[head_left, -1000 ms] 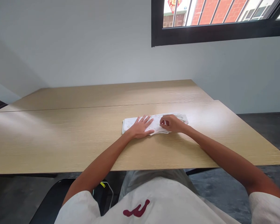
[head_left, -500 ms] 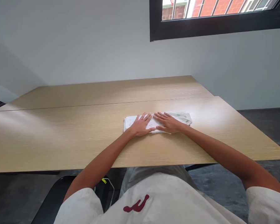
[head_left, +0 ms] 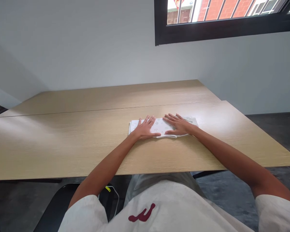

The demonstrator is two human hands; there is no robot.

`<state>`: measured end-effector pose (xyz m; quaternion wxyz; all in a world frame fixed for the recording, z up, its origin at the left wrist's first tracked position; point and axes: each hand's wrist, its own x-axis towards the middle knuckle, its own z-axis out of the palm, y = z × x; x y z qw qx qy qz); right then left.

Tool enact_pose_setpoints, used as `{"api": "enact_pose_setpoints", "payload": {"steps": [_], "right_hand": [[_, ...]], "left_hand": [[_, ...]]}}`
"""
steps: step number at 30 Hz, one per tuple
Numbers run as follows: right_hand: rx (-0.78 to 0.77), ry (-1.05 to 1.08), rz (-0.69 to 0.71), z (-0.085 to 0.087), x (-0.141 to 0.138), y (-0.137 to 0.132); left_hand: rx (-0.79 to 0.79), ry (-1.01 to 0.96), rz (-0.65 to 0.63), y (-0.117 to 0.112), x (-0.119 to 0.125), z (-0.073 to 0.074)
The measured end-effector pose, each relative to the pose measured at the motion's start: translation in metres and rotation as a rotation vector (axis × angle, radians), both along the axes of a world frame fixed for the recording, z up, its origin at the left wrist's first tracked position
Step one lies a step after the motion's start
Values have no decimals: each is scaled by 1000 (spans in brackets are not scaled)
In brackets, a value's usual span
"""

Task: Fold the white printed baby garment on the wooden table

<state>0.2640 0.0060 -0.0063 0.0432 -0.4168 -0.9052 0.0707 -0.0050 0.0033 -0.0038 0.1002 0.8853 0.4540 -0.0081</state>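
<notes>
A folded white cloth with a small faint print lies flat on the wooden table, near its front edge. My left hand rests palm down on the cloth's left part, fingers spread and thumb pointing right. On the right part lies my right hand, also flat with its fingers stretched out and its thumb pointing left. A strip of the cloth shows between the two hands. Layered folds are visible at its left end, and the palms hide some of its surface.
The light wooden table has a seam running across it and reaches back to a pale wall. A dark-framed window is at upper right. Below the table's front edge, a black chair stands at left.
My right hand has slid slightly to the right over the cloth, widening the gap between my hands. The left hand has barely moved. The cloth's right part looks flatter.
</notes>
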Motion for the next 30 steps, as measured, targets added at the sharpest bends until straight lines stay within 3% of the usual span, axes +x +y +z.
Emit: {"api": "enact_pose_setpoints", "payload": {"steps": [9,17,30], "right_hand": [[1,-24,-123,-1,18,26],[3,-45,-120,-2,19,27],[5,-35,-100,-1,16,14]], "left_hand": [[-19,62,159,27,-26,5],[-25,24,213,24,-24,3],[-27,48,106,19,-32,6]]}}
